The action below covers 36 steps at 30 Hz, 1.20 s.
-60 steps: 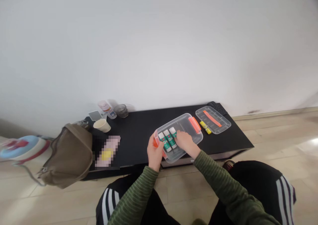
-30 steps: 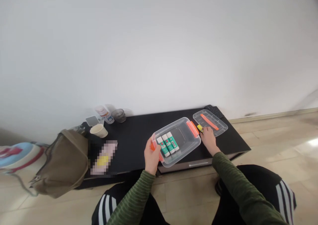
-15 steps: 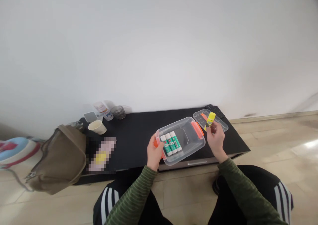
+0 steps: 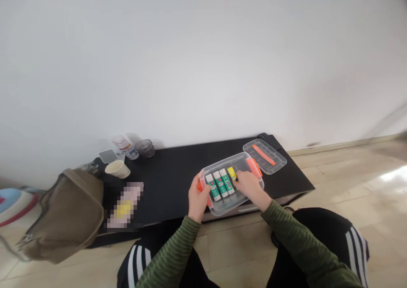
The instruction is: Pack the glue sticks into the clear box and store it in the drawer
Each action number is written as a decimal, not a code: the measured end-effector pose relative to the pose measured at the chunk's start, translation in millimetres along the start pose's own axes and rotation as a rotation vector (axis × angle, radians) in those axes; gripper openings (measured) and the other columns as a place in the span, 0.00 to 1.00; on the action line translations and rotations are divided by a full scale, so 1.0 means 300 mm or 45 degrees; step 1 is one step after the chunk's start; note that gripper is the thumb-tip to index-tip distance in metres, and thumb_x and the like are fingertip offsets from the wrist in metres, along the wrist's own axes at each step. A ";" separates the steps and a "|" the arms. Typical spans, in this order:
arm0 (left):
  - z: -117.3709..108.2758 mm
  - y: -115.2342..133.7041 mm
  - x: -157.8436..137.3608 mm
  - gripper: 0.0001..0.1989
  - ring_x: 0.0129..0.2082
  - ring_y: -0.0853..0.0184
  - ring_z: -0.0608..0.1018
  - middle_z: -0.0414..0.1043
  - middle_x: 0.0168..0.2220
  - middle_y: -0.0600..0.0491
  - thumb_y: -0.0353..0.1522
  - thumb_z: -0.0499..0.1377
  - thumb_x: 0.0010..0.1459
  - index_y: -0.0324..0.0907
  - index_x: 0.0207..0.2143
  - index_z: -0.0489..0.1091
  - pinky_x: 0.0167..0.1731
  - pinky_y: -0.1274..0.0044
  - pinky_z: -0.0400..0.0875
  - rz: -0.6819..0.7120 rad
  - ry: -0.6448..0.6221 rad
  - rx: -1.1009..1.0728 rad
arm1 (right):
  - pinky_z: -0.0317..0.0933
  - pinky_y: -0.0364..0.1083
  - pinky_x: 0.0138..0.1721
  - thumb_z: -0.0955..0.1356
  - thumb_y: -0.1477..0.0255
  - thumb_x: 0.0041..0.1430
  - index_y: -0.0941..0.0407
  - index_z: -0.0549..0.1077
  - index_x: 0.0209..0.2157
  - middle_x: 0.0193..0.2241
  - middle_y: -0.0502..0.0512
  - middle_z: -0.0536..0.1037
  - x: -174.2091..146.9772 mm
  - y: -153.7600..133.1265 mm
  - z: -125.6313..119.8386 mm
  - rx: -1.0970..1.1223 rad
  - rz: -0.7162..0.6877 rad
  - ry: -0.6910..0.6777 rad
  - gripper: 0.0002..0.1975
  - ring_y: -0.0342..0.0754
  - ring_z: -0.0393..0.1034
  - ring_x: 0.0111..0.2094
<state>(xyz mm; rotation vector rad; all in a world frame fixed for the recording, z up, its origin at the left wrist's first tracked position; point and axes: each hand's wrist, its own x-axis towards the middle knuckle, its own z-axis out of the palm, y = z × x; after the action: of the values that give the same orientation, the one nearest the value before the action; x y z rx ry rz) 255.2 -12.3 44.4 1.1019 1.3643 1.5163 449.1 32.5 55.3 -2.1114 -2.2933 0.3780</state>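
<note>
My left hand (image 4: 198,198) grips the left end of a clear plastic box (image 4: 219,210) with orange latches, its thumb over the rim. Inside the box, three green-and-white glue sticks (image 4: 224,183) lie side by side toward the left. My right hand (image 4: 250,185) reaches into the box, its fingers closed on a yellow glue stick (image 4: 232,173) just right of the green ones. The lower part of the yellow stick is hidden by my fingers. The box's clear lid (image 4: 278,163), with an orange handle, lies on the black table behind my right hand.
The black table (image 4: 171,182) stands against a white wall. A paper cup (image 4: 118,169), a white bottle (image 4: 126,148) and a dark glass jar (image 4: 145,148) are at its left. A brown bag (image 4: 73,211) sits at the left end, and a black keypad device (image 4: 270,141) lies behind the lid.
My right hand has moved left and down from above the lid, carrying the yellow glue stick into the box beside the green ones. My left hand keeps its hold on the box.
</note>
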 end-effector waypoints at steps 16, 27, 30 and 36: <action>0.003 -0.029 0.052 0.25 0.42 0.63 0.78 0.77 0.45 0.49 0.29 0.60 0.46 0.41 0.50 0.72 0.46 0.71 0.72 -0.075 -0.027 -0.065 | 0.62 0.43 0.36 0.61 0.67 0.65 0.55 0.76 0.42 0.34 0.55 0.80 -0.074 0.226 -0.099 0.443 -0.226 0.815 0.14 0.44 0.71 0.29; 0.000 -0.049 0.157 0.23 0.38 0.65 0.78 0.77 0.43 0.49 0.36 0.65 0.47 0.40 0.47 0.73 0.42 0.74 0.72 -0.220 -0.116 -0.109 | 0.60 0.46 0.47 0.68 0.71 0.59 0.56 0.76 0.42 0.44 0.60 0.75 0.068 0.593 0.111 -0.029 -0.080 0.203 0.09 0.53 0.65 0.51; 0.001 -0.053 0.177 0.23 0.41 0.63 0.78 0.77 0.43 0.48 0.37 0.66 0.46 0.40 0.46 0.73 0.43 0.74 0.71 -0.254 -0.138 -0.118 | 0.61 0.48 0.47 0.66 0.73 0.60 0.56 0.76 0.36 0.42 0.61 0.74 0.083 0.600 0.159 -0.101 -0.106 0.311 0.06 0.55 0.65 0.49; 0.002 -0.071 0.206 0.21 0.39 0.63 0.78 0.78 0.41 0.49 0.34 0.65 0.46 0.40 0.44 0.74 0.42 0.74 0.71 -0.306 -0.143 -0.119 | 0.61 0.55 0.51 0.59 0.75 0.63 0.56 0.72 0.34 0.40 0.63 0.75 0.084 0.583 0.125 0.148 -0.283 0.654 0.11 0.56 0.67 0.47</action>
<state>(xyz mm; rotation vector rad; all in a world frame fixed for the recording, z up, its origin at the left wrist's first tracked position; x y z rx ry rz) 237.4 48.7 29.0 0.9152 1.2855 1.3111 612.5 62.4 -16.1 -1.6324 -2.1029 -0.0358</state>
